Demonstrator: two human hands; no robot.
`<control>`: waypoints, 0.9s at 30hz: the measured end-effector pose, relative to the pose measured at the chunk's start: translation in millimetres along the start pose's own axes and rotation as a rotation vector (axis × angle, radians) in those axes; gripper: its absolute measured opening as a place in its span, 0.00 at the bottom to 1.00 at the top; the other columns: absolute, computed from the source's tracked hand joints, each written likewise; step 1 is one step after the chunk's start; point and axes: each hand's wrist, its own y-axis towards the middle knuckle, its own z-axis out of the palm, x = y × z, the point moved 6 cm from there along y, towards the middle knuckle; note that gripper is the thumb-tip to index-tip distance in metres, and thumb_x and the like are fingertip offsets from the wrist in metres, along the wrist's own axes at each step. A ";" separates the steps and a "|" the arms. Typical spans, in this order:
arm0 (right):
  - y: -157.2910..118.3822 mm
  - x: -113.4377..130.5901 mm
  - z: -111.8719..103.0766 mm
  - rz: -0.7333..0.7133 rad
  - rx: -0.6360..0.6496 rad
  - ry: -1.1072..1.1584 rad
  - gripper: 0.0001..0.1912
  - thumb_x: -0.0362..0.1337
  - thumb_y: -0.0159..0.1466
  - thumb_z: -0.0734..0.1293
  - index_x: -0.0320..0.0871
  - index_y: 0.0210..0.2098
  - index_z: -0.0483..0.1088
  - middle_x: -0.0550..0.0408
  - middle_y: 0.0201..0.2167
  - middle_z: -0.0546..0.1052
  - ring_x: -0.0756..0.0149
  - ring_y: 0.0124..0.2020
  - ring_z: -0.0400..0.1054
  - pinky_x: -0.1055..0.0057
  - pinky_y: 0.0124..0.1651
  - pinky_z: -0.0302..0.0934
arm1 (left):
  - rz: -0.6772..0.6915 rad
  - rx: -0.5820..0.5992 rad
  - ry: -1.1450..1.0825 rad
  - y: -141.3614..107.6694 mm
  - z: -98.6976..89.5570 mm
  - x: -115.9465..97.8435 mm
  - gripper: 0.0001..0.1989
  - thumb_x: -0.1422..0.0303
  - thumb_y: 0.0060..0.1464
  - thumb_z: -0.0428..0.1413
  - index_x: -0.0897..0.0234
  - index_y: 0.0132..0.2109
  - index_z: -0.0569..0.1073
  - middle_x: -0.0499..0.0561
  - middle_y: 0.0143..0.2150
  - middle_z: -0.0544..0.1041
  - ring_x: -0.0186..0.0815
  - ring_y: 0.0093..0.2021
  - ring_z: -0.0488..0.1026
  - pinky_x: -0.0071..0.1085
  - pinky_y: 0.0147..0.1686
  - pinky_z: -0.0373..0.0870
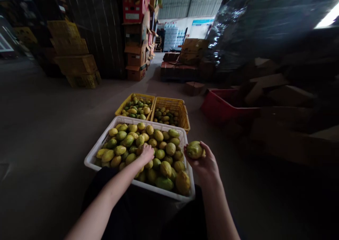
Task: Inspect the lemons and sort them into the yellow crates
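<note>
A white plastic crate (91, 158) in front of me is full of green and yellow lemons (158, 135). Into the middle of this pile reaches my left hand (147, 153), its fingers curled down among the fruit; what they grip, if anything, is hidden. Just past the crate's right side, my right hand (208, 164) holds a lumpy green-yellow lemon (195, 150) in its palm, thumb and fingers around it. A large, rough yellow lemon (182, 182) lies in the crate's near right corner.
Two yellow crates, one on the left (118, 110) and one on the right (184, 114), stand behind the white one with more lemons. A red bin (219, 107) and cardboard pieces (286, 95) lie to the right. Stacked boxes (135, 58) and yellow crates (76, 63) stand farther back.
</note>
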 end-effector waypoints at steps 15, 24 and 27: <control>-12.6 22.1 -1.6 -0.182 0.293 -0.211 0.05 0.37 0.57 0.70 0.44 0.33 0.74 0.56 0.27 0.80 0.65 0.27 0.75 0.71 0.29 0.71 | -0.150 -0.195 -0.788 13.5 -19.2 4.8 0.16 0.70 0.35 0.67 0.61 0.26 0.65 0.54 0.35 0.74 0.60 0.63 0.60 0.57 0.61 0.49; -18.5 -32.5 52.3 -0.048 0.591 -0.451 0.16 0.38 0.52 0.76 0.39 0.39 0.76 0.51 0.30 0.82 0.61 0.29 0.77 0.71 0.27 0.71 | 0.097 -0.183 -1.671 -40.6 -133.4 22.0 0.21 0.53 0.60 0.49 0.62 0.50 0.73 0.55 0.46 0.78 0.37 0.42 0.76 0.36 0.45 0.73; -19.1 -41.9 83.0 -0.004 0.600 -0.417 0.12 0.37 0.52 0.76 0.39 0.34 0.75 0.50 0.29 0.82 0.63 0.25 0.76 0.74 0.24 0.70 | 0.207 -0.190 -1.997 -61.1 -141.9 30.9 0.21 0.56 0.58 0.51 0.57 0.56 0.71 0.53 0.48 0.78 0.33 0.38 0.75 0.31 0.42 0.73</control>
